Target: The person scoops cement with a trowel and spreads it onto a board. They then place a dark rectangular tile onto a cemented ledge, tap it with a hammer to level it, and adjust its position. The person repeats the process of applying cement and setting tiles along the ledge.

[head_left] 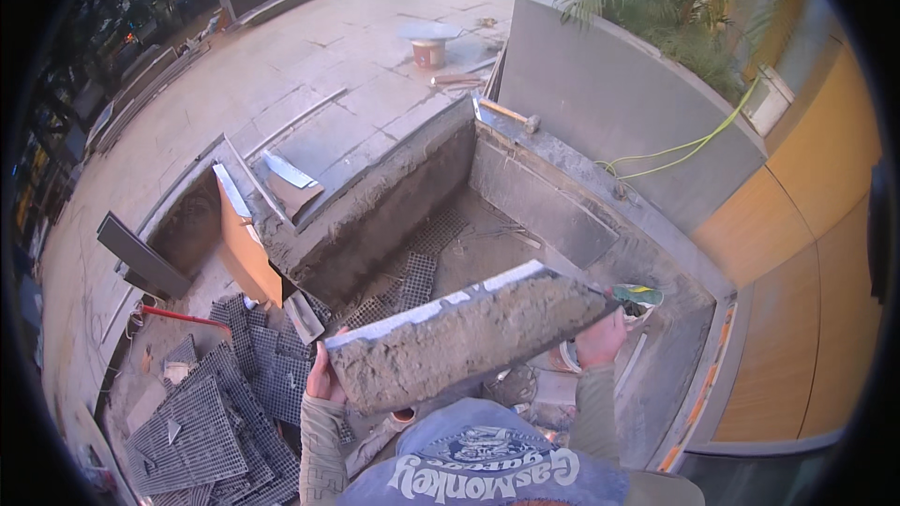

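Note:
A long stone slab (473, 342) spans the space in front of my body, tilted up toward the right. Rough grey-brown mortar covers its upward face, and a pale strip runs along its far edge. My left hand (323, 379) is closed round the slab's left end. At the opposite end my right hand (601, 337) grips near the corner, with some fingers hidden under the slab. Beyond it lies an open trough whose inner wall (384, 201) is coated with mortar.
Black plastic grid panels (192, 426) lie piled at lower left, near a red bar (187, 314). Brown board (246, 248) leans against the trough wall. A hammer (511, 115) rests on the far ledge, beside a grey planter (600, 98) and green cord (694, 145). A bucket (428, 52) stands farther away.

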Demonstrator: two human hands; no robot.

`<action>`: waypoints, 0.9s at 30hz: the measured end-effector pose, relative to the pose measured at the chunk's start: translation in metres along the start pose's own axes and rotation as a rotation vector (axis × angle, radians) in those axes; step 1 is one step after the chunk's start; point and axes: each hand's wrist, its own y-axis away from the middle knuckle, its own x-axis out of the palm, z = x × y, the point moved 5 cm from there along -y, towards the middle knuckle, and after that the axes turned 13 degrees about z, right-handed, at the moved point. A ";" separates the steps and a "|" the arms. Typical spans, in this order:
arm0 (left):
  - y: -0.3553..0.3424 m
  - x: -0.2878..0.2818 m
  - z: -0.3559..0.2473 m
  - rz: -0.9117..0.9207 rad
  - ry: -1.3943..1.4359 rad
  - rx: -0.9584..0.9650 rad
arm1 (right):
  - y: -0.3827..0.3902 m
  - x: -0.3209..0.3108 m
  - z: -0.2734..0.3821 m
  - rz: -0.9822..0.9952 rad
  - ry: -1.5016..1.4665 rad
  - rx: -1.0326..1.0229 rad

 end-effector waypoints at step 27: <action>-0.305 -0.095 0.032 0.060 0.244 0.100 | -0.362 0.049 -0.163 0.623 -0.210 0.240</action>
